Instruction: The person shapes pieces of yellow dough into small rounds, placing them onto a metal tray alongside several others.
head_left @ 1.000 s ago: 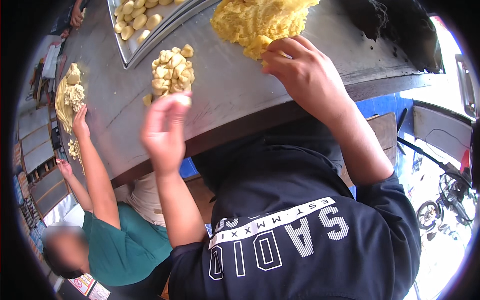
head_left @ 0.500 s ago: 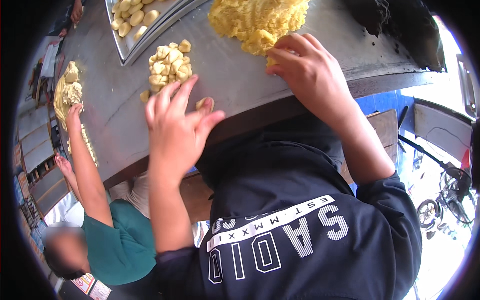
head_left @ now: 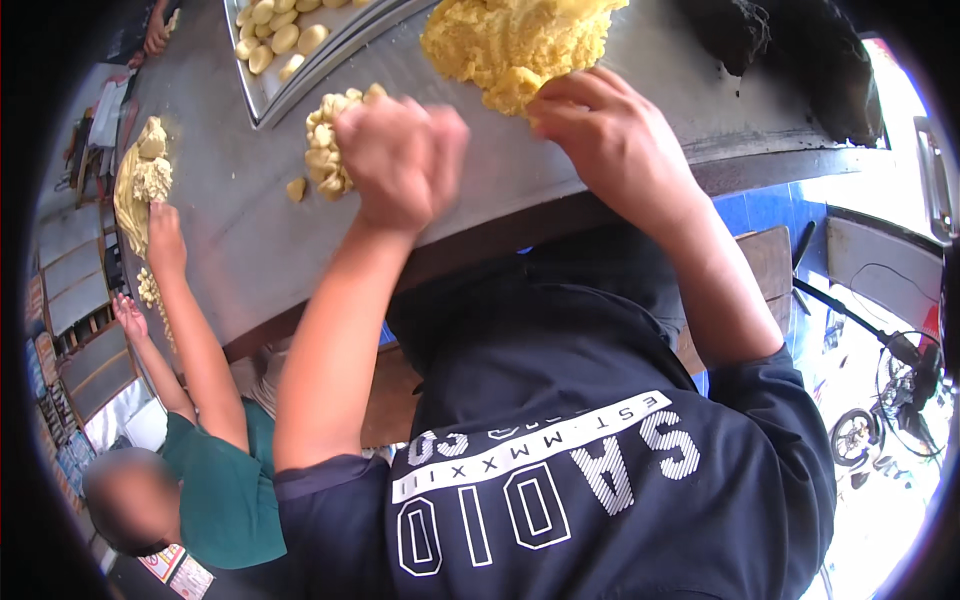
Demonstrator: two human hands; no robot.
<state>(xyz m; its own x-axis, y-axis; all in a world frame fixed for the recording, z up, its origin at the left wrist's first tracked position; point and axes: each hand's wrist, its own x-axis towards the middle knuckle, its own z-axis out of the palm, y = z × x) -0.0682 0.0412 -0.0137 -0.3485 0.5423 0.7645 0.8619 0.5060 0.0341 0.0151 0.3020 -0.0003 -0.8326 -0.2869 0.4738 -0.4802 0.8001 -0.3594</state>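
A large mound of crumbly yellow paste (head_left: 515, 45) lies on the metal table (head_left: 245, 245) at the far middle. At its near edge my right hand (head_left: 612, 125) is closed, fingertips pinching the paste; the thumb is partly hidden. My left hand (head_left: 400, 165), blurred by motion, is curled like a fist over the near right side of a pile of small pale dough pieces (head_left: 325, 150). Whatever its fingers hold, if anything, is hidden. One loose dough piece (head_left: 296, 189) rests just left of the pile.
A metal tray (head_left: 262, 112) of round dough balls (head_left: 285, 38) stands at the far left. Black plastic (head_left: 800, 60) covers the far right corner. To the left, a co-worker in a green shirt (head_left: 225, 490) reaches toward another dough mass (head_left: 150, 180).
My left hand has gone from spread fingers to a curled fist and moved up and right. The dough piece by its thumb is out of sight. My right hand has barely shifted.
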